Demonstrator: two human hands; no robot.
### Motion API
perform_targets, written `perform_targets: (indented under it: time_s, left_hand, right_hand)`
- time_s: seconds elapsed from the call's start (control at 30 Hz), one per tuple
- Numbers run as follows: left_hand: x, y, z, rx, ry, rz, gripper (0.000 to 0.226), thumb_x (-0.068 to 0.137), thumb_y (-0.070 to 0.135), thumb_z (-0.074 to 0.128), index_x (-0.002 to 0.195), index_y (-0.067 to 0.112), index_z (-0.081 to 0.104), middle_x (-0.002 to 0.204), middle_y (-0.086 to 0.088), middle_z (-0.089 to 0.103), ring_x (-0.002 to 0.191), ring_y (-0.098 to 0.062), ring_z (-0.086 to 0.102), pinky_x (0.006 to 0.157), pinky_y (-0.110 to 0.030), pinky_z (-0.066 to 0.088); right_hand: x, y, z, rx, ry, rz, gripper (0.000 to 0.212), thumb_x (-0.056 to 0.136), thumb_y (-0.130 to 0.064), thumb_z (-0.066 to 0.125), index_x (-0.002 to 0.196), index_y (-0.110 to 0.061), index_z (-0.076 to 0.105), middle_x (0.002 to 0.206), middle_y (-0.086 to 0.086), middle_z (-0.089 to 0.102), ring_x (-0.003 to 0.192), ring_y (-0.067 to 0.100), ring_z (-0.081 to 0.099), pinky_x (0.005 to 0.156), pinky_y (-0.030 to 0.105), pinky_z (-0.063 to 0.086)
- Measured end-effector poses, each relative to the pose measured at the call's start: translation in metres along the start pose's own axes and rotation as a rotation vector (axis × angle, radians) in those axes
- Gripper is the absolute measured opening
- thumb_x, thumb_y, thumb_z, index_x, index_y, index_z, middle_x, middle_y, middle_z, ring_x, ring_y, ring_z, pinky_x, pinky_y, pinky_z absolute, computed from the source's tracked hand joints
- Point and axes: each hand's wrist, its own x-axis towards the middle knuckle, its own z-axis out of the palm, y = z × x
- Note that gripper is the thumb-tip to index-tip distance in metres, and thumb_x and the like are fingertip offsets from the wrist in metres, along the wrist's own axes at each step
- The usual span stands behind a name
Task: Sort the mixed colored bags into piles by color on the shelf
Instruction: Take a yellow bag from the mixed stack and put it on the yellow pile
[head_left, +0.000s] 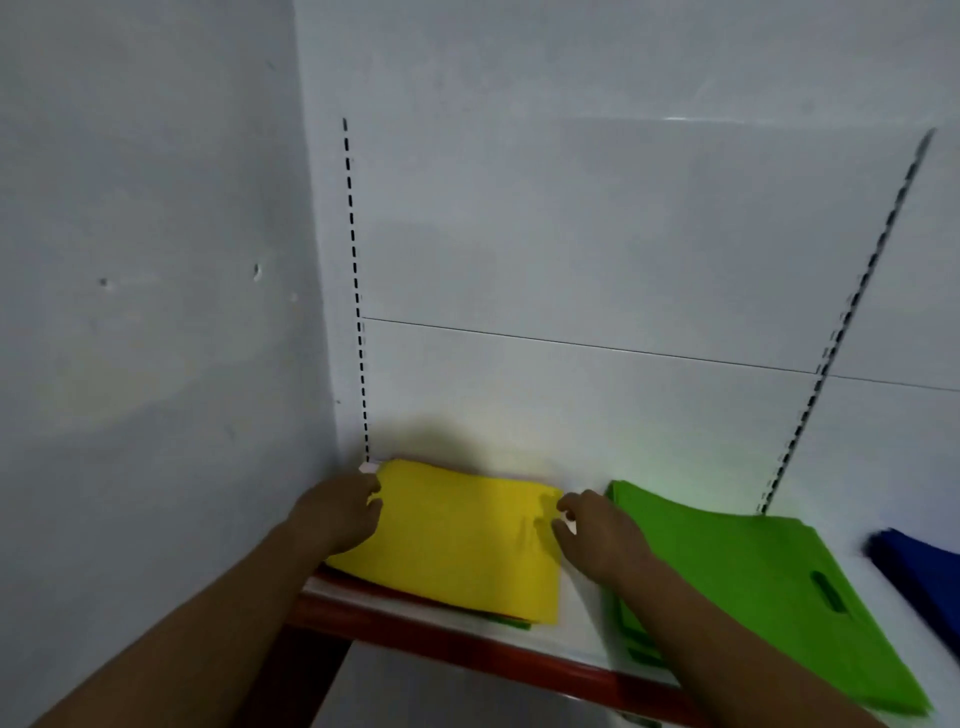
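Yellow bag (457, 540) sits on the mixed stack at the shelf's (582, 618) left end, left hand (340, 514) pinching its left edge and right hand (597, 535) its right edge, green pile (753, 582) just right, blue bags (919, 577) beyond.

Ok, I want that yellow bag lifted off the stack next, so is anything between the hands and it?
Nothing visible does. The yellow bag lies on top of the stack, with the left hand at its left edge and the right hand at its right edge. The green pile sits apart to the right.
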Motion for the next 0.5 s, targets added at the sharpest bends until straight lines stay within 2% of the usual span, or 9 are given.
perform_targets:
  time_s: [0.1,0.2,0.27,0.37,0.5]
  left_hand:
    - [-0.002,-0.018,0.015,0.054,-0.070,-0.011,0.050,0.104,0.041,0.043,0.148,0.018,0.044,0.154,-0.006,0.040,0.139,-0.025,0.040,0.110,-0.035,0.038]
    - [-0.004,-0.028,0.028,0.125,-0.123,0.032,0.039,0.103,0.040,0.042,0.128,0.014,0.054,0.136,-0.011,0.052,0.126,-0.027,0.045,0.099,-0.037,0.044]
    - [-0.007,-0.032,0.033,0.150,-0.134,0.052,0.032,0.102,0.040,0.042,0.117,0.015,0.054,0.126,-0.010,0.055,0.120,-0.028,0.047,0.094,-0.039,0.045]
    - [-0.012,-0.035,0.039,0.148,-0.093,0.068,0.029,0.099,0.042,0.041,0.109,0.018,0.054,0.117,-0.008,0.058,0.110,-0.026,0.051,0.091,-0.040,0.048]
    - [-0.016,-0.028,0.038,0.151,-0.069,0.085,0.028,0.101,0.040,0.040,0.110,0.017,0.054,0.113,-0.008,0.058,0.097,-0.024,0.052,0.081,-0.037,0.043]
  right_hand:
    - [0.001,-0.010,0.018,-0.064,-0.041,0.029,0.047,0.094,-0.054,0.046,0.130,-0.026,0.057,0.120,0.002,0.062,0.108,0.022,0.062,0.088,0.035,0.052]
    - [-0.003,-0.012,0.032,-0.040,-0.115,0.109,0.051,0.097,-0.052,0.049,0.137,-0.020,0.050,0.125,0.008,0.058,0.112,0.025,0.059,0.087,0.034,0.048]
    - [-0.005,-0.012,0.040,0.022,-0.135,0.160,0.052,0.096,-0.051,0.052,0.135,-0.017,0.049,0.120,0.009,0.061,0.107,0.025,0.061,0.082,0.033,0.048]
    - [-0.006,-0.013,0.049,0.177,-0.140,0.263,0.041,0.095,-0.052,0.055,0.110,-0.014,0.055,0.102,0.008,0.065,0.091,0.022,0.063,0.073,0.032,0.050]
    - [-0.005,-0.016,0.057,0.378,-0.136,0.414,0.041,0.094,-0.046,0.062,0.089,-0.006,0.065,0.087,0.013,0.066,0.080,0.024,0.065,0.064,0.031,0.045]
